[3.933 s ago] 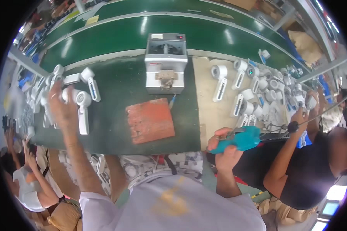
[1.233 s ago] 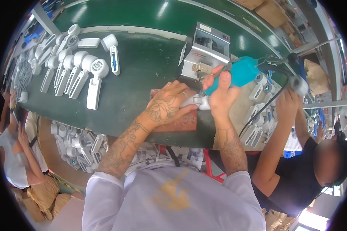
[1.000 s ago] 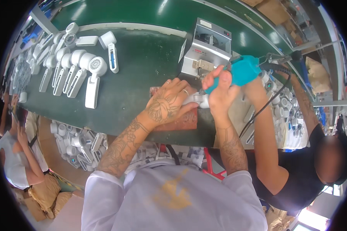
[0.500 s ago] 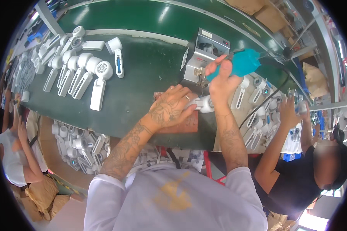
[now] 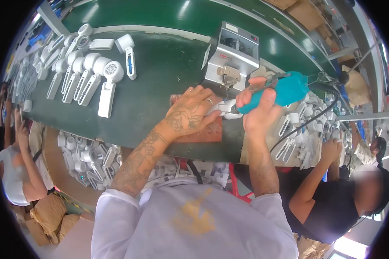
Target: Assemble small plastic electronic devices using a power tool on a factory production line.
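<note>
My right hand (image 5: pixel 262 113) is closed round a teal electric screwdriver (image 5: pixel 285 90), held nearly level with its tip pointing left. The tip is at the white handheld fan (image 5: pixel 222 107); whether it touches a screw cannot be made out. My left hand (image 5: pixel 191 111) presses the fan down on a reddish pad (image 5: pixel 203 133), its fingers wrapped over the handle and hiding most of it. Just beyond both hands stands a grey screw feeder (image 5: pixel 231 56) with a brass-coloured block on its front.
Several white handheld fans (image 5: pixel 106 93) lie on the green bench at left. More fans fill a cardboard box (image 5: pixel 52 159) below and cover the right side. A black cable (image 5: pixel 307 125) loops from the screwdriver. A co-worker (image 5: pixel 328 203) sits at right, another person (image 5: pixel 19 172) at left.
My right hand has lowered the screwdriver from beside the feeder, bringing its tip to the fan. The left hand stays on the fan. At right, the co-worker's hands have dropped.
</note>
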### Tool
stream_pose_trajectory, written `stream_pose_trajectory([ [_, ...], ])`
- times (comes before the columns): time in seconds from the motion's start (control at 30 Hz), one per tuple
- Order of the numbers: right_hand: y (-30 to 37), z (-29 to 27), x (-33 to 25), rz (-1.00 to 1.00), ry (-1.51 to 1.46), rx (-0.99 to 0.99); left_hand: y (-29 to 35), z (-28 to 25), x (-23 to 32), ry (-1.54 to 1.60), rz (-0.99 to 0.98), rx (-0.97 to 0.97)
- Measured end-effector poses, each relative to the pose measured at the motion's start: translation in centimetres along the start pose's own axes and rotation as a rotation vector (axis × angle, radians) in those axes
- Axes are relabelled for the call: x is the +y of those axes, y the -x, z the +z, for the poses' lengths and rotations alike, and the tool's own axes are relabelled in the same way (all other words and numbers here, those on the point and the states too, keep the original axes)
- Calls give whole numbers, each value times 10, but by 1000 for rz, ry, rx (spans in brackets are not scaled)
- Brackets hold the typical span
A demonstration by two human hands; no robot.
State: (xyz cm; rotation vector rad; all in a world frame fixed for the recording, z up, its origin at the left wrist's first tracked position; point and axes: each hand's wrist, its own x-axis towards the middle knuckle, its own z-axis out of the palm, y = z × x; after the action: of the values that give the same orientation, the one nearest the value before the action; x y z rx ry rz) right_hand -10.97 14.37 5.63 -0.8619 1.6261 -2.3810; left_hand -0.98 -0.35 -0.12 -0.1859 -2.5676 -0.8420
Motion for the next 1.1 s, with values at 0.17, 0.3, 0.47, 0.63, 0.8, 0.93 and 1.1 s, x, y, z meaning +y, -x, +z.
stream_pose_trajectory([
  [0.17, 4, 1, 7, -42, 32, 1, 1, -1, 0, 16, -42, -56],
  [0.3, 11, -2, 16, 12, 127, 13, 1, 1, 0, 23, -38, -63],
  [0.47, 15, -2, 24, -9, 77, -1, 0, 2, -1, 0, -37, -66],
  [0.63, 14, 0, 27, 24, 55, -21, 2, 0, -2, -51, -18, -21],
  [0.8, 32, -31, 44, 100, 143, 188, 10, -5, 17, -113, -55, -25],
  [0.93, 58, -25, -25, 63, -296, 91, 62, -15, 23, -163, 143, 173],
  [1.1, 108, -45, -41, 53, -168, 223, 126, -129, -51, -430, -468, 652],
])
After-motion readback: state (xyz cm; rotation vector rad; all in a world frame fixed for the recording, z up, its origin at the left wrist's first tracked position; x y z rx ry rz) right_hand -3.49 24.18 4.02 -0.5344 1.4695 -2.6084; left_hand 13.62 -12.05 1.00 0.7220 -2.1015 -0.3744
